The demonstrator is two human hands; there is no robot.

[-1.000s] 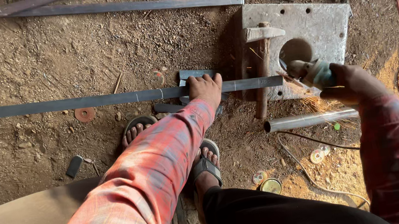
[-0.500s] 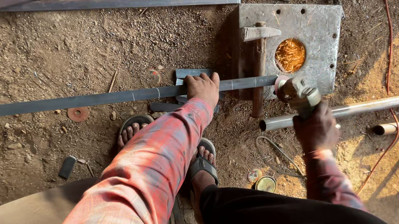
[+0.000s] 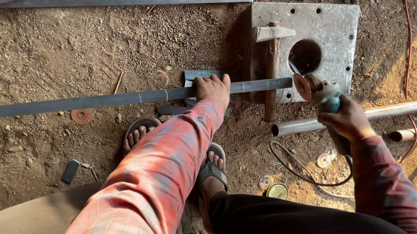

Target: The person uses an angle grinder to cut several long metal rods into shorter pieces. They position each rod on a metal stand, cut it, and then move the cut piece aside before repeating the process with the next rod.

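Steel strip point(image 3: 112, 99) lies across the dirt floor with its end on the grey plate point(image 3: 331, 19), your left hand point(image 3: 213, 89) pressing flat to pin it, right hand point(image 3: 342, 120) wrapped around the grinder point(image 3: 321, 93), disc at that end.

left hand point(image 3: 213, 91) covers the flat steel bar point(image 3: 86, 102) where it presses down; bar's far end runs off the left edge. right hand point(image 3: 346, 121) wraps the angle grinder point(image 3: 324, 99), body mostly hidden under the fingers; disc seen edge-on, contact with the bar's end unclear. grinder cable point(image 3: 303, 170) vanishes behind the right sleeve. round pipe point(image 3: 375, 112), just beyond the right fingers, is cut off at the right edge.
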